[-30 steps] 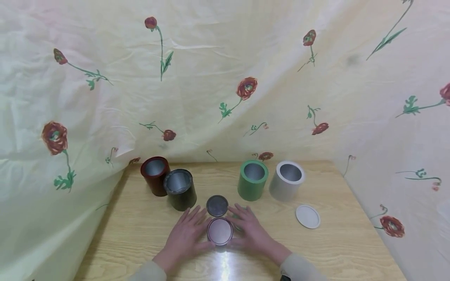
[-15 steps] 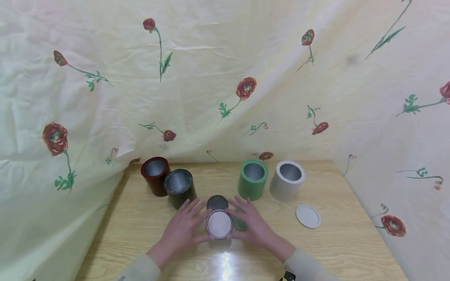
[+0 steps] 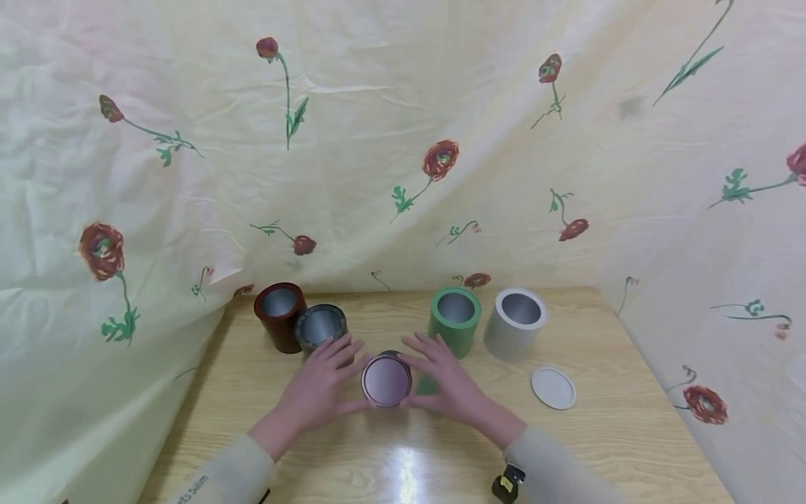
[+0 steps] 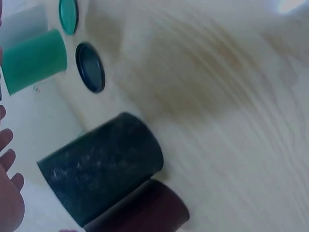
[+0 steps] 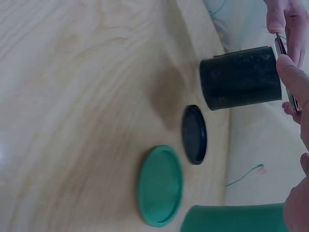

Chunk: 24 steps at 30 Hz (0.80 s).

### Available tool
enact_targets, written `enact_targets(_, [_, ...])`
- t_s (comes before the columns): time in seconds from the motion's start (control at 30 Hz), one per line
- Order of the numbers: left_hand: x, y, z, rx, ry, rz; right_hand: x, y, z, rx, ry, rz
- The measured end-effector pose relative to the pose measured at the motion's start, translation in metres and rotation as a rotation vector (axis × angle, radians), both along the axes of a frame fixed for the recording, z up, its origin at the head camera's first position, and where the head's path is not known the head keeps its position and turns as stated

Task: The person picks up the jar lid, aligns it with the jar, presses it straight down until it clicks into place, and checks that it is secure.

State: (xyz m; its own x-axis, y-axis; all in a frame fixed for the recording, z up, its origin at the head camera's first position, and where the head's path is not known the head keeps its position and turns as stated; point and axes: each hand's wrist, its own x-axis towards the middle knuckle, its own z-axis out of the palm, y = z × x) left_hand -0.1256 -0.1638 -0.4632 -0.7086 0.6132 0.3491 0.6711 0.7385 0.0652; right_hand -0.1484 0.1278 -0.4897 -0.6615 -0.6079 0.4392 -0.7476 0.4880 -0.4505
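A round lid with a dark reddish rim and shiny top point(image 3: 387, 380) is held off the table between both hands. My left hand point(image 3: 317, 388) holds its left edge with thumb and fingertips. On the opposite edge, my right hand point(image 3: 448, 385) does the same; the right wrist view shows the lid edge-on point(image 5: 288, 72). Beneath it, mostly covered in the head view, lies a black lid point(image 5: 194, 134). A green lid point(image 5: 160, 186) lies beside that one, partly behind my right hand. The black canister point(image 3: 321, 326) stands uncovered just beyond my left fingers.
A dark red canister point(image 3: 280, 318) stands against the black one at the back left. Toward the back right are a green canister point(image 3: 452, 339) and a white canister point(image 3: 508, 341), both without lids. A white lid point(image 3: 553, 388) lies flat to the right. Patterned cloth point(image 3: 365, 175) hangs behind the table.
Both hands have raised the reddish-rimmed lid and carried it away from me, slightly left. It now covers most of the black lid in the head view. The canisters have stayed put.
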Motion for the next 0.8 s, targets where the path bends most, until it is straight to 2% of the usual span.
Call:
enact_targets(0.23, [-0.013, -0.010, 0.014, 0.046, 0.002, 0.016, -0.019, -0.010, 0.018, 0.012, 0.041, 0.007])
enact_targets(0.4, [-0.022, -0.015, 0.025, 0.027, 0.000, 0.048, -0.031, -0.015, 0.027, 0.016, 0.035, 0.015])
enact_targets(0.63, [-0.032, -0.022, 0.034, 0.005, 0.053, 0.049, -0.044, -0.023, 0.038, 0.025, 0.028, 0.021])
enact_targets(0.8, [-0.036, -0.030, 0.040, -0.011, 0.028, 0.086, -0.051, -0.033, 0.048, 0.044, 0.014, 0.028])
